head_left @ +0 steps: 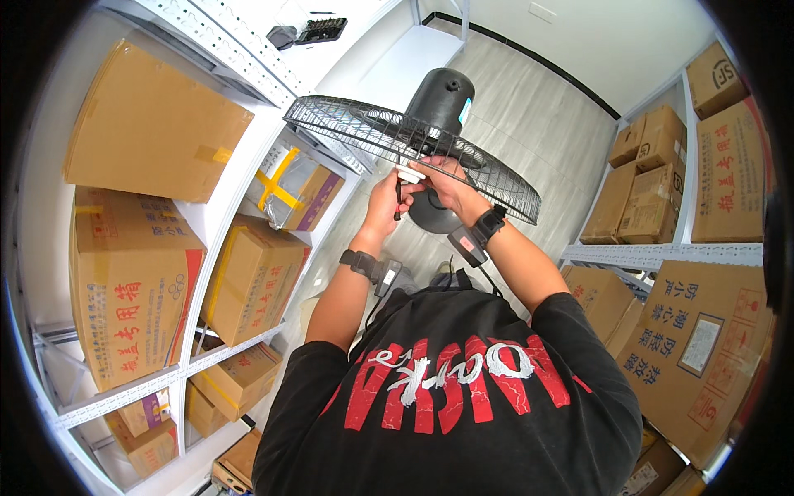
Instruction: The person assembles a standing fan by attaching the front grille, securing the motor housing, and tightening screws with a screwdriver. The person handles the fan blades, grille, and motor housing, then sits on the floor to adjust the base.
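Observation:
A black fan with a round wire guard [511, 183] and a dark motor housing [445, 93] stands in front of me, its guard tilted. Below the guard, my left hand [383, 205] is closed around a slim black tool [398, 202], which looks like a screwdriver; its tip is hidden. Between my hands sits a small white part [409, 174]. The fingers of my right hand [453, 185] close on that part beneath the guard, partly covered by its wires. Beneath my right hand is the dark round base [430, 213].
Shelves with several cardboard boxes [136, 281] rise on the left, and more boxes [699, 347] fill racks on the right. On a white surface at the far left lie a black bit case [321, 31] and a dark grey object [282, 36]. Grey flooring [529, 107] extends beyond the fan.

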`<state>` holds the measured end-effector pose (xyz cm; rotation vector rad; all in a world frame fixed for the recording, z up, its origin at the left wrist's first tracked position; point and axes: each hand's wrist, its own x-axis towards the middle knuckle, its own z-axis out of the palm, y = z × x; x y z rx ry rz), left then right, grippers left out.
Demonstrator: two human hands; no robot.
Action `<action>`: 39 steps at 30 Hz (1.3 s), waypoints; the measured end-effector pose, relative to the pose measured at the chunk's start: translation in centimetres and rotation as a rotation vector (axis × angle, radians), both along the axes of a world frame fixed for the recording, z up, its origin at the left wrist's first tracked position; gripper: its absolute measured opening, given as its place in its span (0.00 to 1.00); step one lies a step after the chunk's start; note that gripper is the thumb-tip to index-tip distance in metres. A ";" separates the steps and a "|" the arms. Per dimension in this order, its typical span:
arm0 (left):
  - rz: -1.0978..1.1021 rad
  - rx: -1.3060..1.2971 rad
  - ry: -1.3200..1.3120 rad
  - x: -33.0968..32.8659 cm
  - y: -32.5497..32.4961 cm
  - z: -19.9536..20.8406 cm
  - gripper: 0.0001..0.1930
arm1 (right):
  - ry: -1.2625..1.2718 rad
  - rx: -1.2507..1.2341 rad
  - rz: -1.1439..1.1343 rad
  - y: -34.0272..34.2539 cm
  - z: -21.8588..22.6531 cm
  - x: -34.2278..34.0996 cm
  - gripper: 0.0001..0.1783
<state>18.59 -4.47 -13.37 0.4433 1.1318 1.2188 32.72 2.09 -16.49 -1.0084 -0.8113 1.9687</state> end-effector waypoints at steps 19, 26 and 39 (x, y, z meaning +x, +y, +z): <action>0.293 0.246 0.430 0.7 0.0 -0.1 0.18 | -0.048 -0.018 -0.071 -0.3 0.6 -0.5 0.11; 0.047 0.173 0.404 0.3 -0.1 0.2 0.20 | -0.030 -0.047 -0.138 -0.5 1.0 -0.7 0.09; 0.092 0.345 0.582 0.4 0.4 -1.3 0.17 | 0.027 -0.037 -0.085 -0.7 1.2 -0.4 0.09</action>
